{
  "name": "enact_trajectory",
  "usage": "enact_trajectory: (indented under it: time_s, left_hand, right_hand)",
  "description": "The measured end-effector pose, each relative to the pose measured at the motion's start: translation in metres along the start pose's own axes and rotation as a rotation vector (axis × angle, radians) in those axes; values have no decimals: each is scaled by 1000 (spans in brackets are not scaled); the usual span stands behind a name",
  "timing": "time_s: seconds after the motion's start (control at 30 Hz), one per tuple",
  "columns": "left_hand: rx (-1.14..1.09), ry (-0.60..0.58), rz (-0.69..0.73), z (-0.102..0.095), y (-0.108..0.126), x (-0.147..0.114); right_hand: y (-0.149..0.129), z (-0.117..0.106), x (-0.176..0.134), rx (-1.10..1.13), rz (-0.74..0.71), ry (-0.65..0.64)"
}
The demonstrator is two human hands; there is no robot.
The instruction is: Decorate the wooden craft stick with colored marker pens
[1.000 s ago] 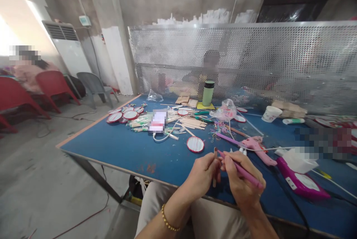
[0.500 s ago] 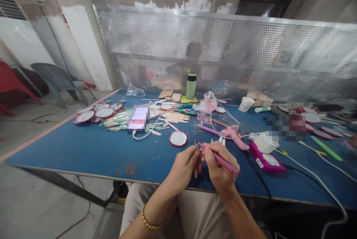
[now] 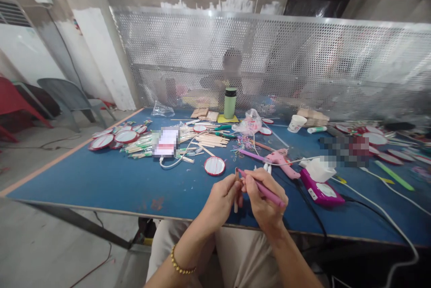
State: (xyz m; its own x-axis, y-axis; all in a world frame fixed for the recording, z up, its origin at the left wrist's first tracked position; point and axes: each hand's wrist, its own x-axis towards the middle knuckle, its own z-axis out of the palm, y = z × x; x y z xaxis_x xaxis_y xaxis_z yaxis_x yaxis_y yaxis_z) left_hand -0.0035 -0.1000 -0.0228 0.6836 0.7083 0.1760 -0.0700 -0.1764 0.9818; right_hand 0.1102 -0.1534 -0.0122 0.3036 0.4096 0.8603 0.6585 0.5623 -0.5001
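Observation:
My left hand (image 3: 219, 199) pinches a slim wooden craft stick (image 3: 236, 209) upright above the front of the blue table. Its lower end shows beneath my fingers. My right hand (image 3: 267, 200) is closed round a pink pen (image 3: 270, 194), gripped as for writing. The pen's tip is at the top of the stick; whether they touch, I cannot tell. Just beyond my hands lies a round disc (image 3: 214, 166) with a pale face and red rim. A pink glue gun (image 3: 281, 162) rests to the right of it.
A magenta power strip (image 3: 321, 191) with a white plug and cables lies at right. Farther back are loose wooden sticks (image 3: 212, 139), a phone (image 3: 166, 142) on a cable, a green bottle (image 3: 230, 104) and a paper cup (image 3: 296, 123). Red-rimmed discs (image 3: 126, 136) are piled at left.
Both hands keep nearly the same place and hold, with the pen still at the stick's top. The whole view has shifted very slightly.

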Motion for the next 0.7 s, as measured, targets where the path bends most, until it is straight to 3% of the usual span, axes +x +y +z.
enact_trajectory:
  time_s: [0.7]
  left_hand:
    - [20,-3,-1,0,-2,1]
  right_hand:
    - [0,1,1,-8,-29,-16]
